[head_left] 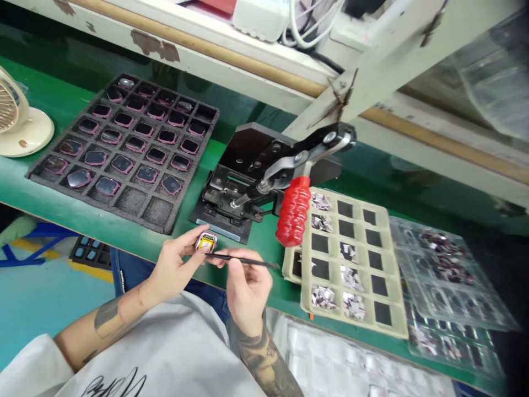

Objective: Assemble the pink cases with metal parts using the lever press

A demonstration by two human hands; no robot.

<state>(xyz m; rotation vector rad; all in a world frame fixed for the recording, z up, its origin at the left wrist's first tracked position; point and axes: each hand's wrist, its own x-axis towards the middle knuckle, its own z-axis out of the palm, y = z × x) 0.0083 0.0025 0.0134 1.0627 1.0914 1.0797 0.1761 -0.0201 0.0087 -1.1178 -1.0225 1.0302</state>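
Observation:
Between the fingertips of my left hand (pixel 177 264) is a small smartwatch case (pixel 206 241), its inside facing up with a yellow part showing. My right hand (pixel 248 284) grips black tweezers (pixel 243 259), whose tip meets the lower edge of the case. Just beyond my hands stands a black toggle press (pixel 248 187) with a red ribbed handle (pixel 293 212). At left, a dark foam tray (pixel 161 212) carries many watch cases with pink rims and dark glass, one to a pocket.
To the right lies a cream compartment tray (pixel 397 275) with small silvery pieces in several pockets. Clear plastic trays (pixel 458 286) are stacked beyond it. A cream fan (pixel 28 132) stands far left. A shelf beam (pixel 248 71) and slanted post (pixel 351 82) overhang the green bench (pixel 132 199).

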